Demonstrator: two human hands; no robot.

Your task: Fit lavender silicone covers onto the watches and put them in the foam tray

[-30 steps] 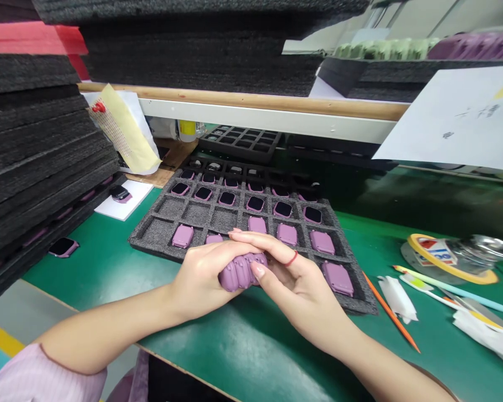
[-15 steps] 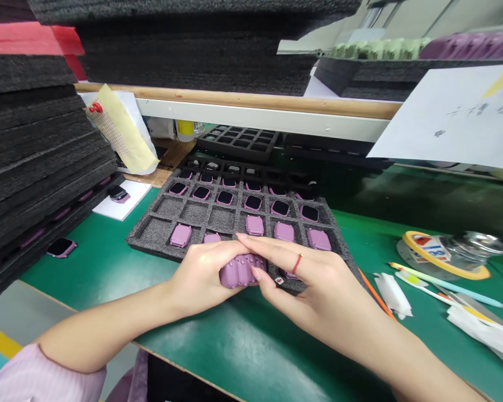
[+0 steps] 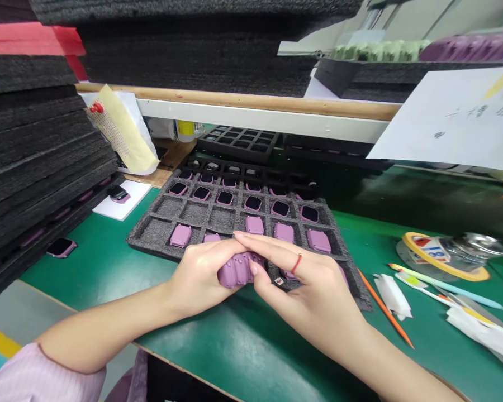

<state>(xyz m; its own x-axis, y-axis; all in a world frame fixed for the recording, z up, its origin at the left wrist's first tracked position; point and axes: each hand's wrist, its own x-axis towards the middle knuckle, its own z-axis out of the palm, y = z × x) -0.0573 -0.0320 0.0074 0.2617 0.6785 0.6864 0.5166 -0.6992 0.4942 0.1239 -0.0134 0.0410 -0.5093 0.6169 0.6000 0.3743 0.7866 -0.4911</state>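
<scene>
Purple cases [image 3: 235, 272] are held inside the left hand [image 3: 199, 273] — the right hand [image 3: 308, 273] touches their right end, its grip I cannot tell.

Just one view here, from the wearer's head — facing forward and down, close over left hand [image 3: 199, 273], right hand [image 3: 318, 285] and worktop [image 3: 235, 352].
</scene>
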